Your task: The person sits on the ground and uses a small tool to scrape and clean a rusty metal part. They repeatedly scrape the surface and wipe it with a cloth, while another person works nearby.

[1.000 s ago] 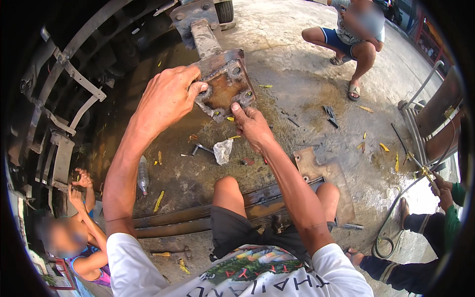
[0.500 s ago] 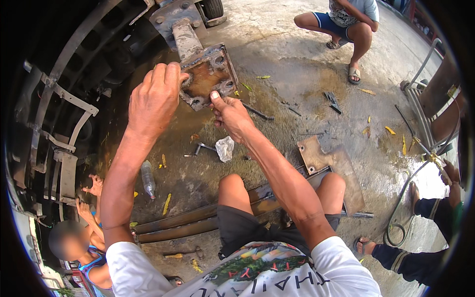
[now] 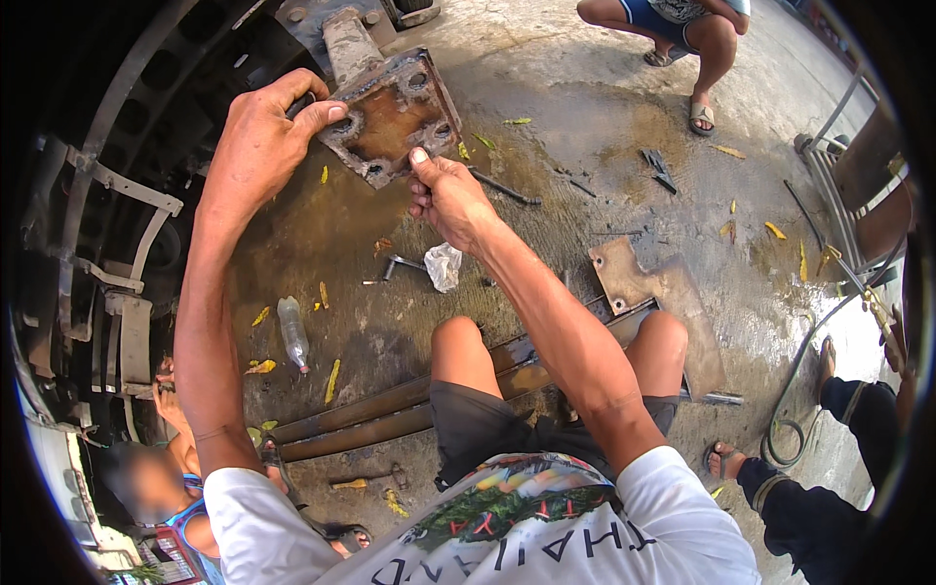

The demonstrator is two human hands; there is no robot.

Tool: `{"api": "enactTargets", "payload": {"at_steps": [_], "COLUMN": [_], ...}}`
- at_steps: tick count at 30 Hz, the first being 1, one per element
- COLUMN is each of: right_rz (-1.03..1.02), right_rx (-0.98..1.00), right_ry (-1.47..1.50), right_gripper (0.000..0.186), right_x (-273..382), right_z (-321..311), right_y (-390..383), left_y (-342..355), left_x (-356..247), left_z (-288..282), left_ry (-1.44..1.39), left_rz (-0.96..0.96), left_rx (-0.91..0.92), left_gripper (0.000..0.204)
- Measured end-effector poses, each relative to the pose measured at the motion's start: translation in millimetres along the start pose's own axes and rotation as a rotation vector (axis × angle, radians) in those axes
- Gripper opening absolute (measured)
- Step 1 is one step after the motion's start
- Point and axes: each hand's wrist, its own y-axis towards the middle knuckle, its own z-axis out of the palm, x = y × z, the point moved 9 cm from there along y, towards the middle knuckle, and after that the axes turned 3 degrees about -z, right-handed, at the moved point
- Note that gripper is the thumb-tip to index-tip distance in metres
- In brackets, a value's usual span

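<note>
My left hand grips the left edge of a rusty square steel plate with bolt holes at its corners, thumb lying on its top face. The plate sits on the end of a heavy metal beam that runs away from me. My right hand is at the plate's lower right edge, fingers curled under it and the thumb pressed up against the rim. Whether those fingers hold a small part is hidden.
A wrench and a crumpled plastic wrap lie on the wet concrete below the plate. A plastic bottle, long steel bars and a flat rusty plate lie near my knees. Other people crouch at top right, right and lower left. A vehicle frame is at left.
Both hands and the plate appear higher and further left in view. My left hand has shifted from lying over the plate to gripping its left edge; my right hand stays at its lower edge.
</note>
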Motion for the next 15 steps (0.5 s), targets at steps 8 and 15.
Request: {"api": "enactTargets", "payload": {"at_steps": [8, 15], "right_rz": [-0.009, -0.031], "right_rx": [0.017, 0.002], "right_ry": [-0.019, -0.005], "right_gripper": [0.033, 0.034], "right_x": [-2, -1], "right_z": [3, -1], "right_y": [1, 2], "left_y": [11, 14], "left_x": [13, 5], "left_z": [-1, -1], "left_ry": [0.022, 0.066], "left_rz": [-0.091, -0.040], "left_rx": [0.104, 0.127], "left_gripper": [0.032, 0.036]}}
